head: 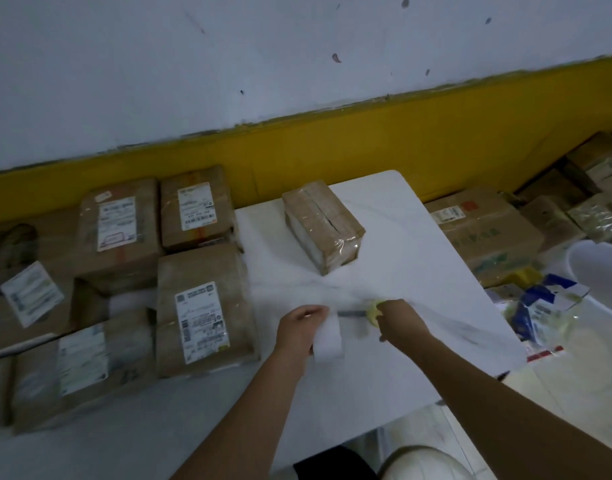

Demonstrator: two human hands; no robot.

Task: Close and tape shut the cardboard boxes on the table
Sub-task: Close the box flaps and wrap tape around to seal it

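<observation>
**Q:** Cardboard box (323,225): where is it, and is it shut?

**A:** On the white table (418,271), flaps down, clear tape glinting over its top & near end. A dark slit shows along the top seam, so the seal may be incomplete; can't be sure.

**Q:** Hands?

**A:** Both are nearer the person than the box, not touching it. Left hand (299,327) grips a white slip (328,336), prob. a label. Right hand (398,323) is curled round a yellowish roll (373,308), likely tape, but it's blurred. A thin dark strip (351,313) runs btw the hands; can't tell what it is.

**Q:** Anything beside the box?

**A:** Left of the box, off the table, labelled parcels (202,317) lie packed together.

**Q:** What could go wrong?

**A:** My guess: the slip is limp & held at one edge, so it could land crooked or creased on the slick tape. With the roll in the other hand, smoothing is one-handed. If that seam gap is real, a label w/o more tape leaves the box not fully shut.
</observation>
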